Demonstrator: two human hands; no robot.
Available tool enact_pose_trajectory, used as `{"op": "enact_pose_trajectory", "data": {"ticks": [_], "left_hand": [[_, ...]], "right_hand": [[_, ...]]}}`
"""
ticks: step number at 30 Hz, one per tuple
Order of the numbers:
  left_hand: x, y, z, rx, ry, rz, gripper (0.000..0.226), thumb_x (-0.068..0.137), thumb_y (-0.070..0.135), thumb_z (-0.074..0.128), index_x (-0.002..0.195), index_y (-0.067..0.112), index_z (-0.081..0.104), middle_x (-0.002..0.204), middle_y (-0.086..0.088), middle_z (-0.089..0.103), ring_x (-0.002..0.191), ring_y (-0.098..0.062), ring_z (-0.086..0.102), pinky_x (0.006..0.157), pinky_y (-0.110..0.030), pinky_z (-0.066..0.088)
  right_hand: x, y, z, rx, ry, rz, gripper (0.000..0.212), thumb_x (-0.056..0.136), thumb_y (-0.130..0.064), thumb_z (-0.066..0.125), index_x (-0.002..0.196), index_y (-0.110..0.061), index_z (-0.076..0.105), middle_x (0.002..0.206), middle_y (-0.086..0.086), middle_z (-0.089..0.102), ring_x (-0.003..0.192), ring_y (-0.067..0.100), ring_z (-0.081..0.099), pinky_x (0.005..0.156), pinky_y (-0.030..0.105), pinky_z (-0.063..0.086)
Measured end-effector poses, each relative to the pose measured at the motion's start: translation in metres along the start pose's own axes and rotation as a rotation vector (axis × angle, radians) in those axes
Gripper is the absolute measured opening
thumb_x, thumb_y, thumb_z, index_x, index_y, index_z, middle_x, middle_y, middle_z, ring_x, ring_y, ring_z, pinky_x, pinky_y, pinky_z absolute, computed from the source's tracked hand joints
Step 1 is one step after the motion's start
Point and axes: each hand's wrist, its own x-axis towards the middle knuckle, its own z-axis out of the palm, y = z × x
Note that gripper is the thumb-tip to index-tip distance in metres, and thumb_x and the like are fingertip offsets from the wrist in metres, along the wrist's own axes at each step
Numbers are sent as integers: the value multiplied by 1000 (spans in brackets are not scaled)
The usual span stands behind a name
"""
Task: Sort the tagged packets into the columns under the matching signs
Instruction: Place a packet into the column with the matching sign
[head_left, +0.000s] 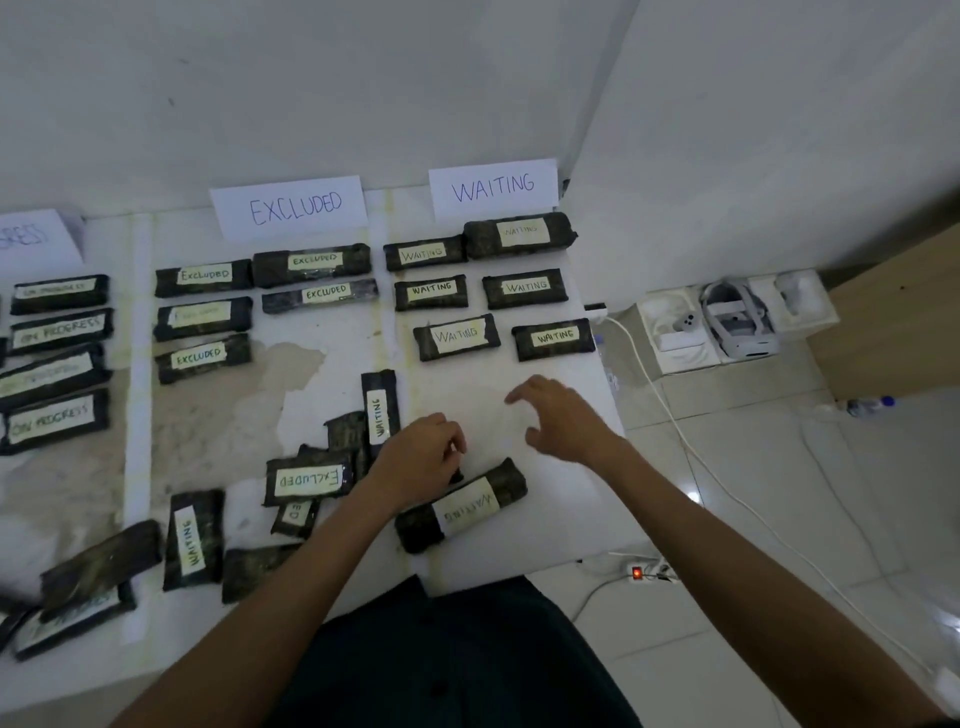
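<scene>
A white mat (545, 525) lies on a pale tiled floor (753, 597) against a white wall (311, 78); nearest, a packet tagged WAITING (462, 506) lies slanted just beside the left hand (418, 457), fingers curled, grip impossible to tell; left of it sits an unsorted heap (309, 480); the right hand (563, 415) hovers, fingers loosely spread, holding nothing; farther off, six sorted packets (457, 336) lie under the WAITING sign (493, 188), five (202, 275) under the EXCLUDED sign (291, 208).
</scene>
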Motion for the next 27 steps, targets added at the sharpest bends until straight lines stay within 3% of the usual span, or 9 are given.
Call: {"op": "enact_pose_trajectory", "data": {"ticks": [2, 4, 7, 12, 15, 18, 22, 24, 27], "left_hand": [[-15, -3, 8, 47, -65, -39, 19, 84, 27, 57, 99, 16, 59, 95, -1, 51, 91, -19, 53, 69, -26, 40], [-28, -10, 19, 130, -141, -65, 45, 77, 41, 64, 114, 18, 54, 108, -3, 52, 101, -22, 51, 76, -32, 45], [-41, -15, 35, 220, -214, -44, 70, 71, 50, 68, 130, 20, 45, 123, -6, 48, 114, -25, 46, 89, -38, 45], [-50, -12, 47, 200, -135, -44, 61, 79, 37, 63, 133, 17, 42, 127, -9, 47, 117, -26, 46, 88, -36, 45], [-51, -9, 36, -7, -88, -100, 60, 78, 41, 63, 132, 19, 44, 125, -6, 54, 113, -22, 51, 90, -36, 47], [-55, -6, 21, -192, -68, -162, 52, 77, 43, 66, 122, 21, 53, 115, -2, 61, 100, -18, 58, 84, -37, 51], [-59, -3, 3, -634, -54, -313, 40, 81, 36, 67, 116, 20, 56, 104, 4, 65, 88, -11, 62, 68, -22, 49], [-59, 2, -2, -794, 20, -385, 30, 84, 31, 65, 111, 21, 56, 97, 4, 67, 79, -13, 66, 61, -21, 50], [-52, 7, -3, -1037, 141, -538, 27, 85, 25, 64, 109, 13, 59, 91, -2, 68, 77, -17, 68, 69, -29, 58]], "right_hand": [[-20, -10, 17, 36, -118, -82, 56, 74, -19, 71, 126, -22, 52, 126, 4, 50, 112, 23, 49, 96, 39, 43], [-33, -17, 34, -31, -197, -136, 63, 70, -26, 75, 129, -21, 51, 125, 5, 50, 108, 23, 49, 91, 38, 44], [-40, -25, 48, -148, -173, -167, 62, 72, -24, 74, 129, -19, 51, 122, 6, 52, 105, 25, 49, 86, 39, 44], [-39, -31, 40, -8, -131, -123, 54, 69, -15, 74, 121, -19, 58, 111, 4, 57, 100, 22, 52, 86, 36, 46], [-39, -37, 27, 222, -109, -116, 55, 65, -4, 74, 117, -16, 61, 109, 3, 59, 99, 17, 55, 87, 29, 49], [-38, -50, 11, 372, -81, -120, 60, 65, 4, 72, 120, -17, 58, 117, 0, 58, 98, 11, 55, 81, 14, 46], [-34, -79, -6, 674, 73, 9, 69, 77, -3, 71, 136, -22, 41, 126, 3, 53, 88, 16, 65, 75, 27, 58], [-34, -91, -9, 671, 97, 69, 67, 79, -14, 72, 137, -24, 40, 124, 2, 53, 87, 15, 65, 73, 26, 57], [-38, -100, 0, 451, -43, 26, 69, 73, -28, 77, 133, -25, 44, 120, 1, 52, 91, 13, 59, 71, 25, 55]]}}
